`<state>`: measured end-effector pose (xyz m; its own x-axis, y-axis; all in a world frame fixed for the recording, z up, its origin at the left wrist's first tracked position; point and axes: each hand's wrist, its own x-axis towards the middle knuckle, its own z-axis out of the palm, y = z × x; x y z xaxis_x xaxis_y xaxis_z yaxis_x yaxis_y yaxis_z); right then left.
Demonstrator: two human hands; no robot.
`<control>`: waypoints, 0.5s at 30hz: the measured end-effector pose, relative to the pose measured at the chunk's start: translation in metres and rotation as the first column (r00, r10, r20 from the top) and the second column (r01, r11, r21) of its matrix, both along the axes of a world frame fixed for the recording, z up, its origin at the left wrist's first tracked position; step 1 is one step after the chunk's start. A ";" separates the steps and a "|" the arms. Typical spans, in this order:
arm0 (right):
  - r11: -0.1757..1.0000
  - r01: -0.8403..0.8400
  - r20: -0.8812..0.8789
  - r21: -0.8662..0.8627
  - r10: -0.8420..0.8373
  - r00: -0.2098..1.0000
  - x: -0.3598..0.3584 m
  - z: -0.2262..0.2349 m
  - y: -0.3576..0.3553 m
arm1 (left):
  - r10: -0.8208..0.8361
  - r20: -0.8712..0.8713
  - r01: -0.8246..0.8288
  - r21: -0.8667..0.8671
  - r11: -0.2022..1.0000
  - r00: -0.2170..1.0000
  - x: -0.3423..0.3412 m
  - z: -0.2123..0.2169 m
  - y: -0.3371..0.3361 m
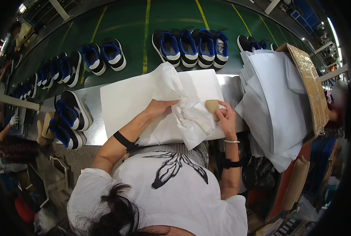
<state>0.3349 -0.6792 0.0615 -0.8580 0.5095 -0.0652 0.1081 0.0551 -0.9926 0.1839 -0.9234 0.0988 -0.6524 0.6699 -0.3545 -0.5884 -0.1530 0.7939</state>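
Crumpled white tissue paper (193, 118) lies in front of me, on a stack of flat white paper sheets (124, 98). My left hand (160, 108) is closed at the left edge of the crumpled tissue, its thumb and fingers pinching it; part of the grip is hidden. Between the thumb and fingers of my right hand (225, 117) is a small tan piece (212, 105), like stiff card, held against the right side of the tissue. Beyond the sheets, several black sneakers (188, 48) with blue linings and white soles stand on the green belt.
At my right, a pile of white sheets (274, 98) leans by an open cardboard box (307, 86). Two more sneakers (71, 118) rest on the metal table edge (98, 96) to my left, beside tan shoe forms (45, 128). Another person's gloved hand (14, 119) shows at far left.
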 end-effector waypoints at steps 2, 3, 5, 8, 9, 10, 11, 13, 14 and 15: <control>0.991 -0.059 0.089 0.122 0.048 0.995 -0.005 -0.003 0.000 | 0.022 0.045 -0.021 -0.030 0.999 0.999 -0.005 -0.004 -0.004; 0.951 -0.054 0.112 0.306 0.020 0.994 -0.007 0.002 -0.004 | 0.034 0.095 -0.029 -0.060 0.998 0.995 -0.007 -0.007 -0.007; 0.564 -0.052 0.066 0.824 -0.005 0.998 -0.009 0.012 -0.005 | 0.027 0.152 -0.045 0.121 0.992 0.988 -0.015 -0.007 -0.019; 0.634 -0.033 -0.097 0.773 0.169 0.981 -0.032 0.053 -0.046 | -0.027 0.264 -0.078 0.382 0.921 0.964 -0.024 -0.026 -0.019; 0.763 -0.055 -0.303 0.644 0.320 0.898 -0.041 0.054 -0.063 | -0.104 0.319 -0.064 0.475 0.878 0.942 -0.025 -0.035 -0.009; 0.663 -0.136 -0.143 0.736 0.348 0.926 -0.040 0.024 -0.067 | -0.203 0.363 -0.043 0.568 0.822 0.910 -0.025 -0.037 0.002; 0.556 -0.227 0.021 0.799 0.353 0.936 -0.040 -0.004 -0.069 | -0.221 0.356 -0.028 0.578 0.816 0.908 -0.024 -0.026 0.009; 0.737 -0.151 -0.154 0.659 0.328 0.932 -0.066 0.029 -0.108 | -0.103 0.196 -0.014 0.520 0.854 0.975 -0.024 -0.012 0.020; 0.879 -0.059 -0.307 0.473 0.228 0.924 -0.073 0.057 -0.112 | -0.070 0.107 0.009 0.492 0.871 0.992 -0.005 -0.015 -0.030; 0.823 0.063 -0.460 0.565 0.251 0.852 -0.089 0.082 -0.120 | -0.001 0.015 -0.006 0.460 0.888 1.000 -0.034 0.004 -0.002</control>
